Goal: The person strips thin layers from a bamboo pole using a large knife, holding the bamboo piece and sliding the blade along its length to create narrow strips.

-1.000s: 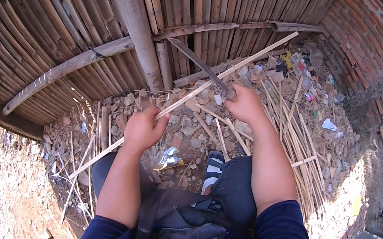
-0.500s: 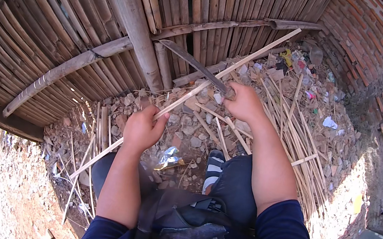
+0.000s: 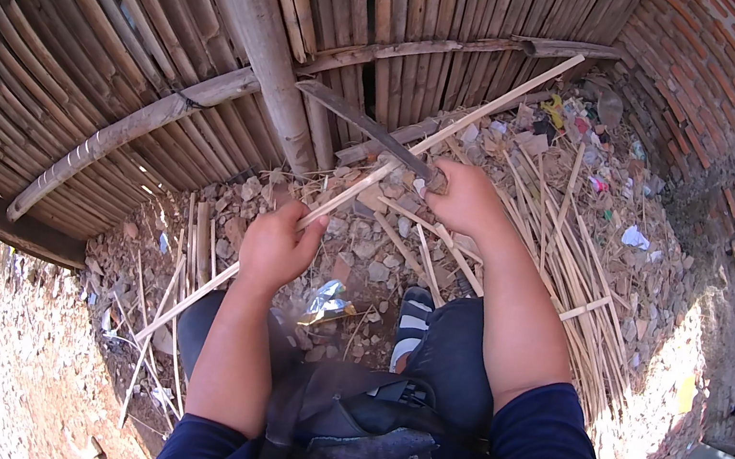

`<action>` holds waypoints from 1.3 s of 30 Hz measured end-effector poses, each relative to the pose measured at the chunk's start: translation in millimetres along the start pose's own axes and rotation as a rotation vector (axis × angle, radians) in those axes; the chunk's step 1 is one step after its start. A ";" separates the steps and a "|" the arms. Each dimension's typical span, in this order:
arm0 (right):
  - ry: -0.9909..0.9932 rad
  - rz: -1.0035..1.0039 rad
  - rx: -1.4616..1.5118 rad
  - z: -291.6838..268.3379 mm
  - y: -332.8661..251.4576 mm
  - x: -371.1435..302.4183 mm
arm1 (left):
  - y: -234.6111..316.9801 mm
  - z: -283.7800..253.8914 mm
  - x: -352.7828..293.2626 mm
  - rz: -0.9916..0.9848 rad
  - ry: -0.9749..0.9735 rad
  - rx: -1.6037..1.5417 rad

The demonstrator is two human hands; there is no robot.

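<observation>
In the head view, the left hand (image 3: pixel 275 248) is closed around a long, pale wooden strip (image 3: pixel 495 107), thumb pressed along its upper side. The strip runs aslant, from beside the person's left leg at the lower left up toward the foot of the slatted wall (image 3: pixel 129 24) at the upper right, its far end raised clear of the left hand. The right hand (image 3: pixel 462 197) is closed around the handle of a long, dark knife (image 3: pixel 361 122), whose blade points up and to the left and crosses the strip beyond the left hand; whether the edge bites into the wood is hard to tell from this angle. A thick pole (image 3: pixel 263 37) leans against the slatted wall, past the knife's tip. Below the hands lies stony rubble (image 3: pixel 359 252) with a shiny wrapper (image 3: pixel 326 305) on it, near a striped sandal (image 3: pixel 413 325) on the person's foot. To the right of the right hand, a loose heap of similar strips (image 3: pixel 563 282) spreads over the ground, with white paper (image 3: pixel 634 237) beside it and a brick wall (image 3: pixel 697 119) behind.
</observation>
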State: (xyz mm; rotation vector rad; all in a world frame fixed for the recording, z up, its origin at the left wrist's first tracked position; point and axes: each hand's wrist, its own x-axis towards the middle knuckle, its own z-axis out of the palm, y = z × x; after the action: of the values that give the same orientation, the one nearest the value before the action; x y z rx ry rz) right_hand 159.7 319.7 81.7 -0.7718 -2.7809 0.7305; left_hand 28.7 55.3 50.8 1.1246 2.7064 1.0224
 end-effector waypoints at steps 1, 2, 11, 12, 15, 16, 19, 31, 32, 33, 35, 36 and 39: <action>-0.002 -0.003 -0.001 -3.2 1.6 1.6 | -0.2 -0.4 -0.2 0.008 0.006 -0.005; -0.011 0.107 0.072 -6.3 3.2 3.6 | -1.1 -0.5 -0.4 0.005 0.007 -0.005; 0.057 0.072 0.007 8.6 13.3 7.2 | -4.2 5.3 0.1 -0.006 0.000 -0.001; 0.037 0.010 -0.014 11.0 10.2 7.6 | -3.0 4.8 -0.1 0.007 -0.005 0.019; -0.075 -0.006 -0.056 15.3 -3.1 4.6 | 0.0 4.1 -0.2 0.016 -0.021 0.052; -0.074 -0.004 -0.055 17.6 -3.5 3.0 | 0.6 4.2 -0.1 0.011 -0.030 0.061; -0.061 -0.057 -0.017 20.6 -6.8 0.5 | -0.3 5.2 -0.4 -0.038 -0.053 0.032; 0.004 -0.044 -0.011 12.2 -0.7 1.9 | -0.8 6.5 0.3 -0.011 -0.048 0.011; 0.000 -0.023 0.001 10.5 -1.4 2.1 | -1.4 6.6 0.2 -0.012 -0.048 0.012; -0.002 -0.001 0.013 8.9 -1.4 2.6 | -1.8 6.4 0.2 -0.013 -0.045 0.012; -0.022 0.042 0.002 6.9 1.2 6.2 | -1.9 6.0 0.4 -0.015 -0.043 0.012; -0.040 0.088 -0.010 5.6 3.4 7.1 | -1.1 5.8 0.7 -0.021 -0.051 0.013; -0.001 0.058 -0.015 9.8 12.5 9.2 | 0.6 6.0 1.6 -0.033 -0.065 0.020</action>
State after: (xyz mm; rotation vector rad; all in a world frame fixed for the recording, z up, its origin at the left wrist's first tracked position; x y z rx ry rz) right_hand 154.6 329.8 67.2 -0.8582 -2.7787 0.7204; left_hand 29.5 60.0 46.8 1.0930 2.6810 0.9396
